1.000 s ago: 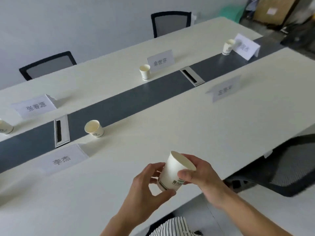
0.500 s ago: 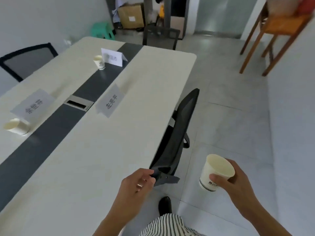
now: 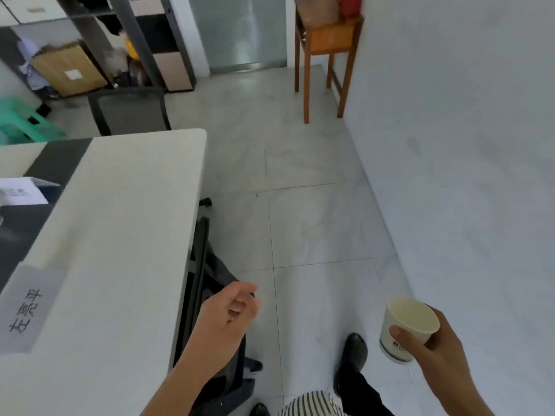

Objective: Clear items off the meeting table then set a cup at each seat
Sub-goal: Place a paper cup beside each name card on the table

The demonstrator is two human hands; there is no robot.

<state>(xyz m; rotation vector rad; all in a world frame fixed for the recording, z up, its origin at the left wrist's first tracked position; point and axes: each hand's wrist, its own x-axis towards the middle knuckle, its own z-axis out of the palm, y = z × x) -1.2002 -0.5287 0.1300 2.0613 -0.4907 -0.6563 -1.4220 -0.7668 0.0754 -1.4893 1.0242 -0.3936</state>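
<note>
My right hand grips an empty white paper cup upright, out over the floor to the right of the table. My left hand hangs with loosely curled fingers and nothing in it, just above a black mesh chair tucked at the table's edge. The white meeting table with its dark centre strip fills the left. A paper name card lies near me on it, and another name card stands further along. No cups on the table are in view.
A second black chair stands at the table's far end. A green stool, cardboard boxes and shelving are beyond it. A wooden stand is by the right wall. Grey tile floor runs between table and wall.
My left hand has let go of the cup, which my right hand now carries alone. My view has swung right, from the table top toward the aisle, as I step along it.
</note>
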